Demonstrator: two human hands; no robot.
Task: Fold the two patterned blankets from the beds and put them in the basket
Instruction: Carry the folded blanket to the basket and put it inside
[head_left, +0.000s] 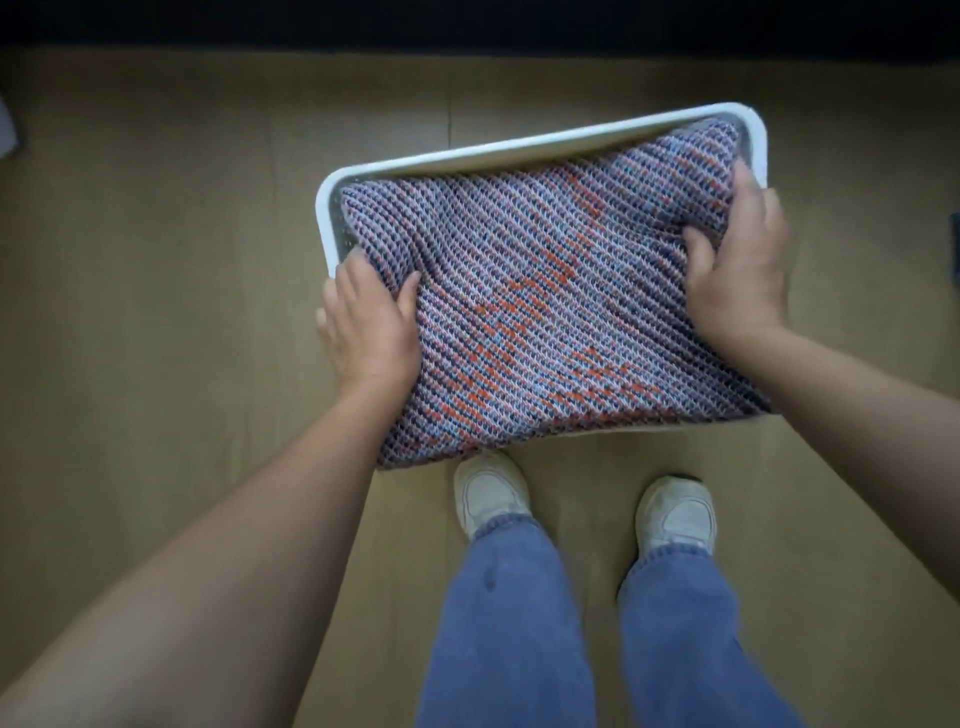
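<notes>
Wood floor (156, 260), mid-frame: my left hand (371, 325) and right hand (743, 260) grip the folded knit blanket (519, 312), seating it in the laundry basket (519, 143).

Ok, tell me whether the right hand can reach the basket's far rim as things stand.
Probably yes: the right hand grips the patterned blanket just beside the bare far rim of the white basket, with nothing between them. It must let go first.

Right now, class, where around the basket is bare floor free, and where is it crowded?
Free: floor left of the basket, beyond its far rim, and to its right. Crowded: the basket, filled by the blanket that the left hand and right hand grip; shoes stand by its near edge.
</notes>
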